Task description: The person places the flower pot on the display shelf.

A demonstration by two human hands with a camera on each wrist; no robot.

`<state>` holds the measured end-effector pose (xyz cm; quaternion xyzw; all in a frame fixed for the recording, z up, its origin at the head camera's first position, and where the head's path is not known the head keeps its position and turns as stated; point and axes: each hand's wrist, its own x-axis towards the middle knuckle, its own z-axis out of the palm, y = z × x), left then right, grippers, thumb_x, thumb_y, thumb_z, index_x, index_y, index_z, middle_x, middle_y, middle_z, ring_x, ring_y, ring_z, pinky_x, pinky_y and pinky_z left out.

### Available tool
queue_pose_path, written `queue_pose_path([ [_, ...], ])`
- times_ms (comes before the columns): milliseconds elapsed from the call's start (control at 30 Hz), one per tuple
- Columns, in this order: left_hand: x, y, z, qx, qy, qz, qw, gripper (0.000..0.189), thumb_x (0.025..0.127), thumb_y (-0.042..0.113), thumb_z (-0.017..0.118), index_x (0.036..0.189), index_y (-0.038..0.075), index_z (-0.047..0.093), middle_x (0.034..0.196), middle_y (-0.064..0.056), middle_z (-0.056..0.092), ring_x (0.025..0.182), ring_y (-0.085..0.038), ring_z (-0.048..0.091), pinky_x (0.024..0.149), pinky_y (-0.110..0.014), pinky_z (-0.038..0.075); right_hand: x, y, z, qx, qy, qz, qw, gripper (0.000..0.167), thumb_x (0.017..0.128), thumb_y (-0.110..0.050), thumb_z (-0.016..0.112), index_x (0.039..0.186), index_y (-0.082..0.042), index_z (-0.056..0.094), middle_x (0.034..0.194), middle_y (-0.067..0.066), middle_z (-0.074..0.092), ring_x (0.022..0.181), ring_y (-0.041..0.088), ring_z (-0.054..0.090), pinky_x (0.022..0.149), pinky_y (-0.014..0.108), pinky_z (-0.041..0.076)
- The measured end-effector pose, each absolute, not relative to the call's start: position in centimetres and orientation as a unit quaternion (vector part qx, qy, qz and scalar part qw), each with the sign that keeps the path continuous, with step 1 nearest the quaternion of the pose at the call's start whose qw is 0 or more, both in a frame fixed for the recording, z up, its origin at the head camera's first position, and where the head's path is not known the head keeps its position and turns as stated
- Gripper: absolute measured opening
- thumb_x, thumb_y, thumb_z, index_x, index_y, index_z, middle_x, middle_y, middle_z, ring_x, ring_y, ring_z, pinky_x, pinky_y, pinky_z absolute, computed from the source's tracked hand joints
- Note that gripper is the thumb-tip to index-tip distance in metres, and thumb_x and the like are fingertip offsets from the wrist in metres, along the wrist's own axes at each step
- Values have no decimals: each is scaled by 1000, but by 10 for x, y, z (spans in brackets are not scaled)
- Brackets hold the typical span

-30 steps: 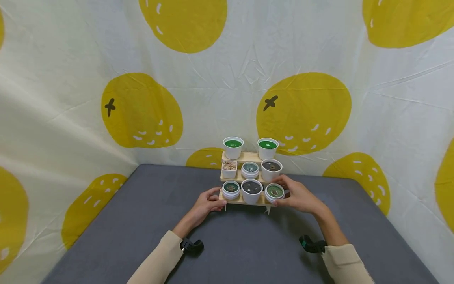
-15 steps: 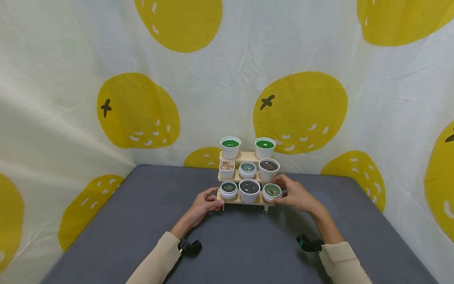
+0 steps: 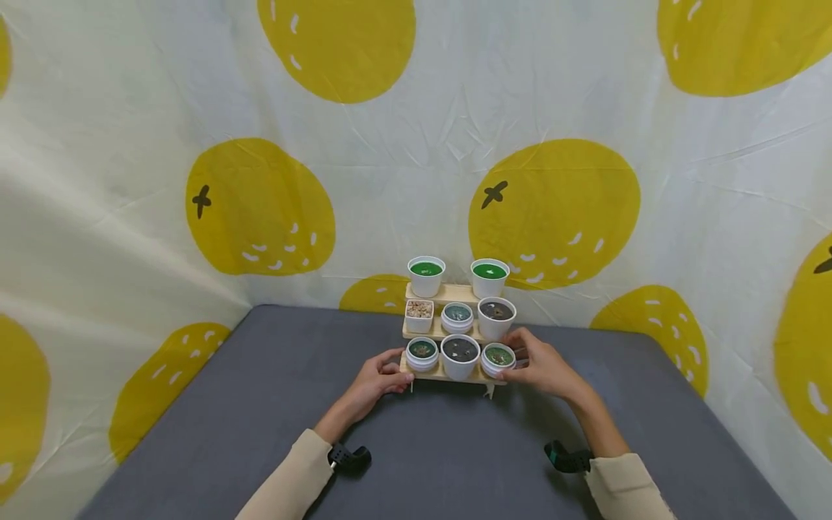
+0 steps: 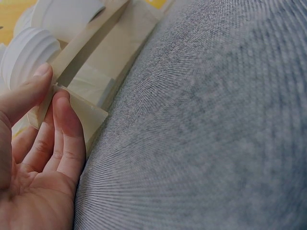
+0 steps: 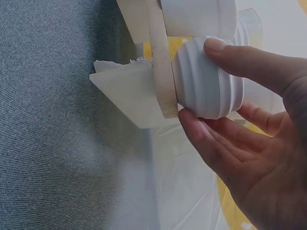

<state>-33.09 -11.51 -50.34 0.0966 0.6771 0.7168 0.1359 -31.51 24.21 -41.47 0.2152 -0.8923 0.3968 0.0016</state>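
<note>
A three-step wooden stand [image 3: 458, 292] bears several white pots with green, dark or pebbly tops. In the head view my left hand [image 3: 372, 381] is at the left end of its lowest step; the left wrist view shows thumb and forefinger pinching the board [image 4: 91, 40] beside a ridged white pot [image 4: 31, 57]. My right hand [image 3: 544, 370] grips a low ridged pot with a green top [image 3: 499, 359] at the right end of that step, thumb on one side and fingers on the other. This pot [image 5: 204, 81] stands against the board.
A white cup with a dark top [image 3: 459, 359] stands in the middle of the lowest step. Two green-topped cups [image 3: 425, 278] are on the top step. Behind the grey table [image 3: 312, 347] hangs a white curtain [image 3: 403, 202] with yellow fruit prints.
The head view shifts slightly. The pot in my right hand sits a little closer to the middle cup. My left hand keeps its place on the stand.
</note>
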Motion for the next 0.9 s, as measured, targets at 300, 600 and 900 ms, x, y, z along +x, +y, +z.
queue_pose_path([
  [300,-333,-114,-507,107,671,722,131,77,90,13,81,156,4,41,91,0,72,82,-11,68,75,-26,59,-319,244,-414,211,-896,391,3,65,79,-23,91,125,4,54,125,24,65,110,36,68,90,47,59],
  [600,-335,-109,-502,110,677,715,135,77,89,11,81,155,6,44,89,1,73,79,-10,68,74,-26,58,-311,251,-411,201,-890,409,-25,69,79,-14,91,130,9,50,127,28,63,116,40,66,90,45,60],
  [900,-341,-128,-479,139,708,671,169,101,87,2,77,165,5,12,100,-7,74,90,-15,72,82,-29,59,-286,280,-370,203,-890,401,-76,72,84,-15,87,137,9,44,140,33,55,128,49,60,100,48,56],
])
